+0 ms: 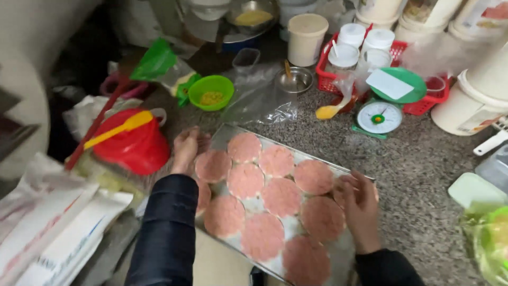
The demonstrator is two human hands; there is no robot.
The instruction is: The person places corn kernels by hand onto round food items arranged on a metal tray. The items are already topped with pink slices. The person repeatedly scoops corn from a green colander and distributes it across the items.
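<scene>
- Two bare hands rest at opposite edges of a metal tray (233, 132) that lies on a speckled stone desk (418, 175).
- The tray holds about a dozen flat, round pink patties (281, 197), laid close together in rows, several touching.
- The left hand (188, 148), in a dark sleeve, sits at the tray's far left corner, fingers curled over the rim beside a patty; its grip looks closed on the rim.
- The right hand (361, 204) lies on the tray's right edge, fingers bent over a patty there; whether it grips the patty or the rim cannot be told.
- Just left of the tray stands a red jug (135, 145) with a yellow handle across it.
- Behind the tray lie a crumpled clear bag (259, 100), a green bowl (211, 91) and a small steel bowl (295, 79).
- To the right rear, a small green scale (379, 117) stands in front of a red basket (423, 103) of white-lidded jars.
- White tubs (471, 100) stand at the far right.
- White sacks (58, 233) lie at the lower left.
</scene>
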